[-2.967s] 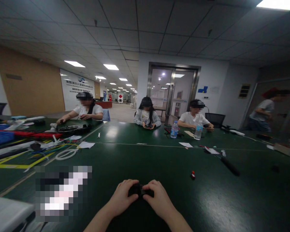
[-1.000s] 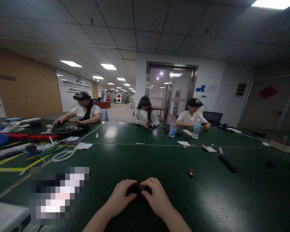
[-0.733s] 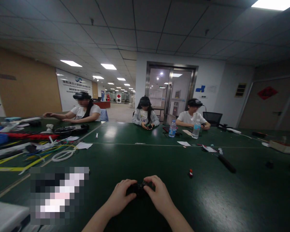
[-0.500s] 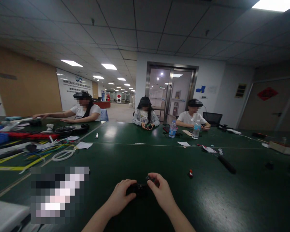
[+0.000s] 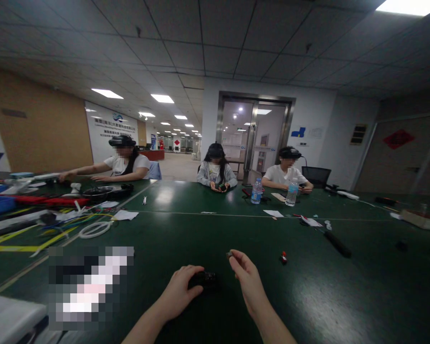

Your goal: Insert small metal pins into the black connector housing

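Note:
My left hand (image 5: 182, 292) is closed around the left end of a small black cylindrical object (image 5: 207, 279), which lies on the dark green table (image 5: 157, 248). Its exact kind is too dark to make out. To the right and a little higher, my right hand (image 5: 246, 277) pinches a small dark grey piece (image 5: 230, 254) between thumb and fingertips, apart from the black object. A small red and black item (image 5: 283, 258) lies on the table to the right of that hand.
Cables, a white coil (image 5: 95, 229) and paper (image 5: 126, 215) cover the left side. A black rod (image 5: 337, 244) lies at right. Two water bottles (image 5: 256, 191) stand farther back. Three people wearing headsets sit across the table. A white box edge (image 5: 14, 313) shows at lower left.
My right hand has moved up and to the right, away from the black object, with the small piece in its fingertips. My left hand stays on the black object.

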A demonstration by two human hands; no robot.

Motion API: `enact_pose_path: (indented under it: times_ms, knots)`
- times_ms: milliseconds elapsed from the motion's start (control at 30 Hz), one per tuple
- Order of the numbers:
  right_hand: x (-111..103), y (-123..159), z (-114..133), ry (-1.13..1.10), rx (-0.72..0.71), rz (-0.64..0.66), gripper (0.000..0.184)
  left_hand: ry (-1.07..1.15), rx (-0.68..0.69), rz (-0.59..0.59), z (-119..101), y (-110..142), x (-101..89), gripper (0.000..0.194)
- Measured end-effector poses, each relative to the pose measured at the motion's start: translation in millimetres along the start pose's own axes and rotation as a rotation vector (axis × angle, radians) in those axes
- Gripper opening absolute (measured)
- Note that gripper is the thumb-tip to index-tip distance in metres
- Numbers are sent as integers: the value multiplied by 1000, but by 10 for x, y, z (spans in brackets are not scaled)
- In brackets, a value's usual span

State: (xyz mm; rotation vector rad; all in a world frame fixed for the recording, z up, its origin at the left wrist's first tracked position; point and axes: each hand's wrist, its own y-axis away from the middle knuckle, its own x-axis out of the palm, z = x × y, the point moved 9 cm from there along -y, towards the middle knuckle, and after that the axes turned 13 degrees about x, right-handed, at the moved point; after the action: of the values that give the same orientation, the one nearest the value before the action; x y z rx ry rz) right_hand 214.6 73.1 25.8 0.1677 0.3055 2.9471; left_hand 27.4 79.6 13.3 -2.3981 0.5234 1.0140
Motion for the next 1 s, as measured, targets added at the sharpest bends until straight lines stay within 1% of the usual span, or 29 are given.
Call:
enact_pose_path:
  times_ms: [100, 300, 433, 533, 667, 800, 1000]
  knots:
    - [-31, -43, -59, -90, 39, -14, 38, -1, -2, 6, -25, -9, -1, 43]
    - [-77, -97, -151, -281, 119, 3, 33, 20, -4, -2, -38, 0, -19, 43]
    - [-108, -120, -202, -376, 166, -2, 31, 8, -16, 24, -38, 9, -8, 43]
    - [-132, -142, -244, -432, 199, -12, 31, 0, -21, 22, -42, 11, -18, 43]
    - [-155, -188, -298, -480, 223, -6, 28, 13, -24, 21, -26, 17, -14, 42]
    - [-164, -201, -308, -481, 236, 0, 25, 14, -29, 17, -1, 23, -8, 43]
    - [-177, -191, -314, -497, 266, -2, 21, 2, -20, 31, -42, 16, -9, 43]
